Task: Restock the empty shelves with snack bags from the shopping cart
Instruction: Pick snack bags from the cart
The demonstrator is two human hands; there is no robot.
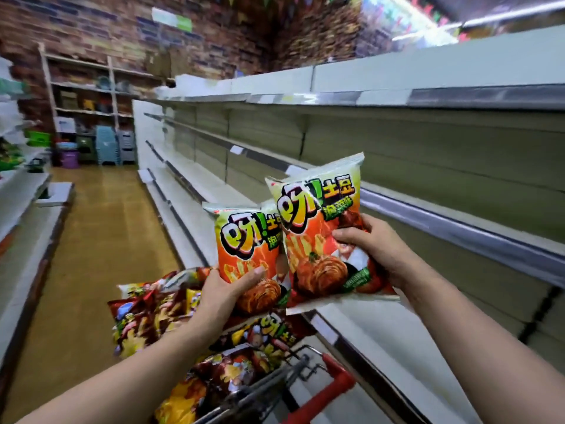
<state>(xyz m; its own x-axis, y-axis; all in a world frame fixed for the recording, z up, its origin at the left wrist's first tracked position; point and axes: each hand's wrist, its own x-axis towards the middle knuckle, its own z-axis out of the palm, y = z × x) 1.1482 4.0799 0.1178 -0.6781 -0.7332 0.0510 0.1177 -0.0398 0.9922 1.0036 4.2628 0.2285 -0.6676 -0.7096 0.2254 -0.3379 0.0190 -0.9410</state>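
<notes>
- While the red-handled wire shopping cart [333,390] stands at the bottom of my feed, just beside the shelving, a heap of dark red and yellow snack bags [159,316] rises above its rim.
- The left hand [226,289] grips the lower part of an orange-and-green foil snack bag [247,240], thumb pressed across the front and the other fingers curled behind it.
- The right hand [376,252] clamps a second matching orange-and-green bag [318,221] by its right edge, thumb on the front and fingers wrapped round the back. This bag overlaps the first, and both are held in the air above the cart, in front of the shelving and touching no shelf.
- The bare white metal shelves [458,231] run away on the right, and I judge the step in hand to be carrying the pair across to them.
- To do it well, I would set the bags down one at a time, upright and label outward, starting at the back, with a light grip so the contents are not crushed.
- The fingers behind both bags are hidden and the frame cuts off the cart's basket, so I cannot tell how many bags remain.
- The shelf-edge labels are blurred, as are the goods on the pale rack [88,108] against the far brick wall [91,22].
</notes>
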